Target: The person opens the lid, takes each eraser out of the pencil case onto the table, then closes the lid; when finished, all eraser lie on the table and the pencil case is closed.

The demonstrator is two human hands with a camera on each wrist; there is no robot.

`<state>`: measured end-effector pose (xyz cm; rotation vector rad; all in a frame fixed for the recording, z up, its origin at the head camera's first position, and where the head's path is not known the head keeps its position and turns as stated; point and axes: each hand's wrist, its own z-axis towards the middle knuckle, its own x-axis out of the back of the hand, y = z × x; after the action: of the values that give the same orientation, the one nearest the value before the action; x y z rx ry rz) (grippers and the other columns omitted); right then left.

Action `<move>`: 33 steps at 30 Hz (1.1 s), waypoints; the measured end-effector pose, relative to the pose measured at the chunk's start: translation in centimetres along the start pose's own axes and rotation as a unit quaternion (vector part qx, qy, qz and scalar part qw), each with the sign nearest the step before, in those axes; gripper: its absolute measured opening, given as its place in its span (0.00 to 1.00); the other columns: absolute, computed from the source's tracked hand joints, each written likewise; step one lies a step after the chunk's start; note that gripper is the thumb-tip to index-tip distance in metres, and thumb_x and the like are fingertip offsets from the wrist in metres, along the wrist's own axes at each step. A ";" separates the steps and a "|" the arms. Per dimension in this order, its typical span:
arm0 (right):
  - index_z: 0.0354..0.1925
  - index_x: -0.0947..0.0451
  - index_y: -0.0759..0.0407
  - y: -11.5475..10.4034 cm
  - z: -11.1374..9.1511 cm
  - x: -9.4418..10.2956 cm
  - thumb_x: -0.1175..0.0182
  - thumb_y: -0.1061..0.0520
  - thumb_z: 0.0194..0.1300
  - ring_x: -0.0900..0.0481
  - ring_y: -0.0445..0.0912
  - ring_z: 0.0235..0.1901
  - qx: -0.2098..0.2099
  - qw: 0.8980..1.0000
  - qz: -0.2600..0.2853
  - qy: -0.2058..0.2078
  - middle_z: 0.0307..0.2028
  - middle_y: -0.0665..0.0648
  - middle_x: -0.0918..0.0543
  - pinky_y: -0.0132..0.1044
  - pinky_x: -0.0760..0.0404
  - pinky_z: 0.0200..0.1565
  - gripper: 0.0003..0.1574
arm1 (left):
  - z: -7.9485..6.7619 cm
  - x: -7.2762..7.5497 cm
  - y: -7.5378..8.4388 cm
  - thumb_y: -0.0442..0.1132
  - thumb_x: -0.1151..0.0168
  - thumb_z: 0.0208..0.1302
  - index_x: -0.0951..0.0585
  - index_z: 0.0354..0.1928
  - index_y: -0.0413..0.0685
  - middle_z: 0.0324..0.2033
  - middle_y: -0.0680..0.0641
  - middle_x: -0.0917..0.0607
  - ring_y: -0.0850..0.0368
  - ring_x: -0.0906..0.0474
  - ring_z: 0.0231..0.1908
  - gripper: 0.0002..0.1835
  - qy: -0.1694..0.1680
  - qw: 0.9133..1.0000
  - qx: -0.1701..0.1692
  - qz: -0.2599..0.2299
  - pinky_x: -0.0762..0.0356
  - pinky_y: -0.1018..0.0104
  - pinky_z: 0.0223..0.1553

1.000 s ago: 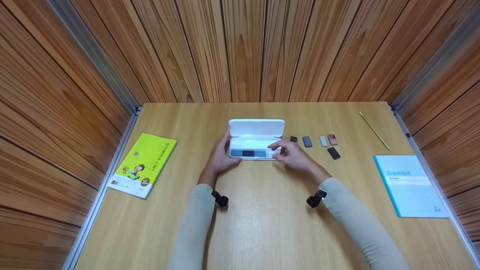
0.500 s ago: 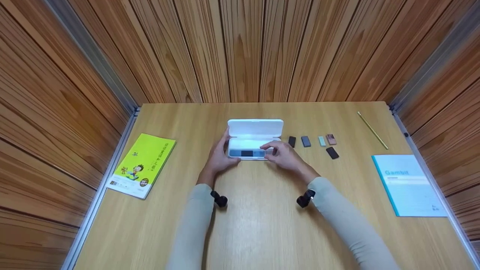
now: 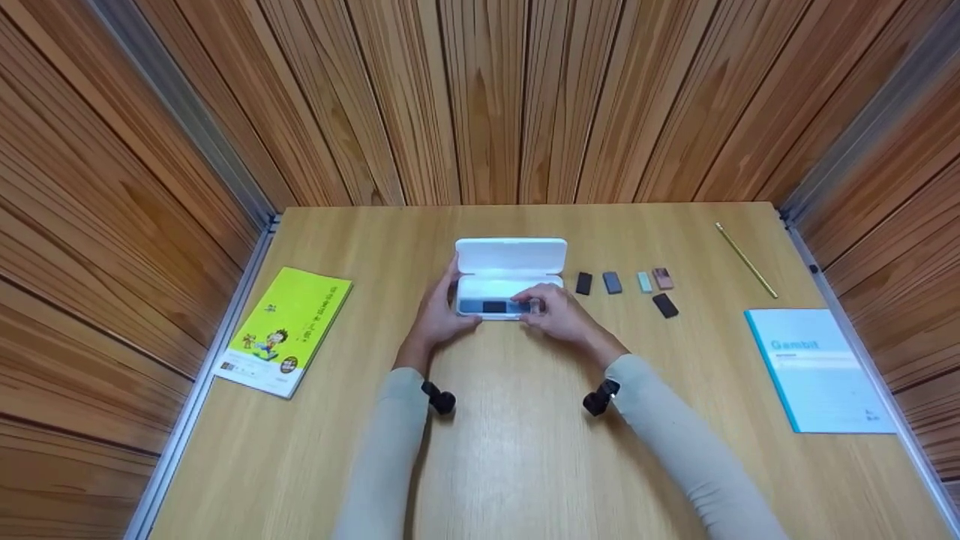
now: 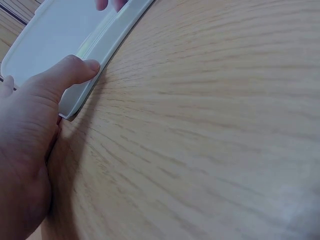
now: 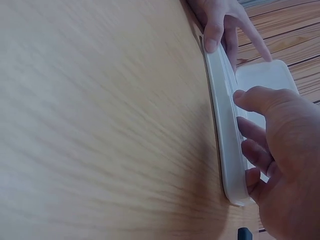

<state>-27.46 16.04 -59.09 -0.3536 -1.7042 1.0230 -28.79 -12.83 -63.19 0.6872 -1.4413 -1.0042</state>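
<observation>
A white pencil case [image 3: 511, 256] lies on the table, its lid raised at the back. Along its front compartment runs a blue strip [image 3: 470, 306] with a dark rectangular piece [image 3: 494, 307] in it. My left hand [image 3: 439, 313] grips the left end, thumb on the front wall and fingers round the far side. My right hand [image 3: 559, 313] is over the right half with bent fingers reaching into the compartment. In the right wrist view, its thumb is at the front rim; whatever may be between the fingers is hidden.
Several small eraser-like blocks, among them a black one [image 3: 664, 305] and a pale blue one [image 3: 644, 282], lie right of the case. Farther right are a gold pencil [image 3: 746, 260] and a light blue notebook [image 3: 821, 382]. A yellow-green book [image 3: 289, 322] lies left.
My right hand has slid left along the front compartment, uncovering more of the nearest black block beside the case. My left hand keeps its grip on the case's left end.
</observation>
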 end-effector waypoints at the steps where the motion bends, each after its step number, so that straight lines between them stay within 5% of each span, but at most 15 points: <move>1: 0.70 0.14 0.51 0.0 0.1 -0.1 0.31 0.56 0.80 0.22 0.54 0.58 0.000 1.000 0.000 -0.001 0.65 0.60 0.13 0.47 0.24 0.62 0.24 | 0.0 0.0 0.0 0.39 0.13 0.59 0.54 0.94 0.71 0.82 0.46 0.24 0.45 0.37 0.88 0.71 -0.001 1.000 0.002 0.000 0.50 0.33 0.91; 23: 0.74 0.15 0.50 0.5 0.4 -1.0 0.32 0.53 0.82 0.26 0.53 0.58 0.011 1.000 0.001 -0.009 0.58 0.59 0.22 0.44 0.28 0.60 0.26 | -0.1 0.3 0.1 0.41 0.13 0.59 0.54 0.93 0.76 0.82 0.48 0.24 0.45 0.38 0.88 0.71 -0.001 1.000 0.015 0.001 0.51 0.31 0.91; 33: 0.72 0.14 0.55 -0.3 0.7 -1.0 0.33 0.56 0.81 0.27 0.54 0.56 -0.002 1.000 0.005 0.005 0.56 0.62 0.23 0.42 0.29 0.56 0.25 | -0.1 0.2 0.4 0.38 0.14 0.61 0.54 0.94 0.67 0.82 0.45 0.25 0.45 0.36 0.87 0.70 -0.010 1.000 0.001 0.005 0.47 0.37 0.91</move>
<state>-27.63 14.91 -59.56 -0.3686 -1.6965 1.0234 -28.65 -12.86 -62.78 0.6729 -1.4616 -1.0039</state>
